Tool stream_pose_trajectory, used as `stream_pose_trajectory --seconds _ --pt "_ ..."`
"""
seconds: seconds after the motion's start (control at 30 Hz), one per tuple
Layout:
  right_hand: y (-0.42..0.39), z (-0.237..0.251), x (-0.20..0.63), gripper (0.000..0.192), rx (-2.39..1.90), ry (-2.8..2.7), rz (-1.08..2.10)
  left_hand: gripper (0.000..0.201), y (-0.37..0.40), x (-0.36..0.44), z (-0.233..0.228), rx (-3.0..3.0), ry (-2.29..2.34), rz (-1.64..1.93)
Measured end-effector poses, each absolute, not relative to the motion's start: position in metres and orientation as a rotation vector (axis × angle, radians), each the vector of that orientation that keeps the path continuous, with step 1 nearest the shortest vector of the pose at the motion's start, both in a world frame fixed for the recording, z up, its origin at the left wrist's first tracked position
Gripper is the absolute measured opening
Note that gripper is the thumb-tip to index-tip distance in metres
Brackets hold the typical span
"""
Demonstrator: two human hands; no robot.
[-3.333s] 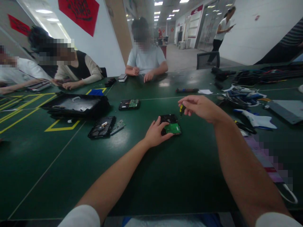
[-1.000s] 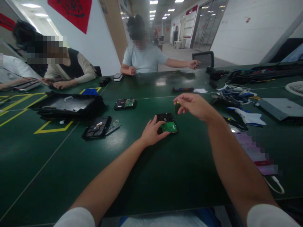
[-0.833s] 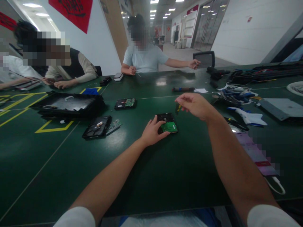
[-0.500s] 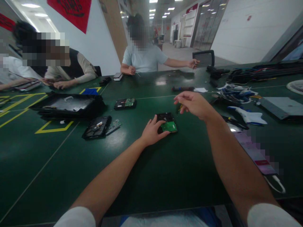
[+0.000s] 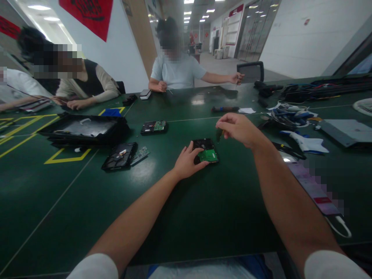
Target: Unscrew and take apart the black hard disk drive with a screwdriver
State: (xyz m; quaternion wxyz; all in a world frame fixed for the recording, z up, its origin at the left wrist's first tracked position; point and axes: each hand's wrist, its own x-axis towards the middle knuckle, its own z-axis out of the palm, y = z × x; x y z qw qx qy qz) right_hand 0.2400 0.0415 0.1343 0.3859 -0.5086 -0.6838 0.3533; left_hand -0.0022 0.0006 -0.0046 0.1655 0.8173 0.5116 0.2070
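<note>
A hard drive (image 5: 208, 155) lies on the green table with its circuit board facing up. My left hand (image 5: 189, 162) grips its left side, thumb at the near edge and index finger over the board. Just above the drive's right side, my right hand (image 5: 236, 128) is closed in a pinch. A small screwdriver (image 5: 220, 134), dark with a bit of yellow, points down from those fingers; its tip is too blurred to place exactly. To the left lie a second hard drive (image 5: 119, 156), a loose circuit board (image 5: 140, 155) beside it, and a third drive (image 5: 154, 127) further back.
A black casing (image 5: 84, 130) stands at the left. On the right are a phone (image 5: 315, 186) with a white cable, pliers (image 5: 287, 149), a glove (image 5: 306, 142), bundled cables (image 5: 290, 115) and a metal box (image 5: 347, 130). Co-workers sit across the table and at the left.
My right hand has shifted very slightly to the right, and its fingers have drawn together around the screwdriver. My left hand and the hard drive under it stay in place.
</note>
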Motion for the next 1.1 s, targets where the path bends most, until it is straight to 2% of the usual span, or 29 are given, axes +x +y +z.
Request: stream_pose_trajectory --seconds 0.23,0.47,0.77,1.0,1.1 --pt "0.0369 0.1392 0.2409 0.013 -1.179 -1.786 1.068 0.069 0.0011 -0.0025 -0.0050 2.355 1.439 0.604" --pt "0.0429 0.1348 0.2438 0.015 -1.318 -1.786 0.812 0.069 0.0000 -0.0026 -0.0031 2.343 1.444 0.583" --pt "0.0371 0.1389 0.2407 0.018 -1.179 -1.782 1.131 0.069 0.0002 -0.0015 -0.0025 2.363 1.439 0.604" --pt "0.0381 0.1391 0.2429 0.013 -1.303 -1.810 0.864 0.070 0.0007 -0.0024 -0.0036 2.333 1.442 0.582" --pt "0.0384 0.1388 0.2410 0.012 -1.318 -1.769 0.881 0.071 0.0008 -0.0029 -0.0042 2.325 1.450 0.587"
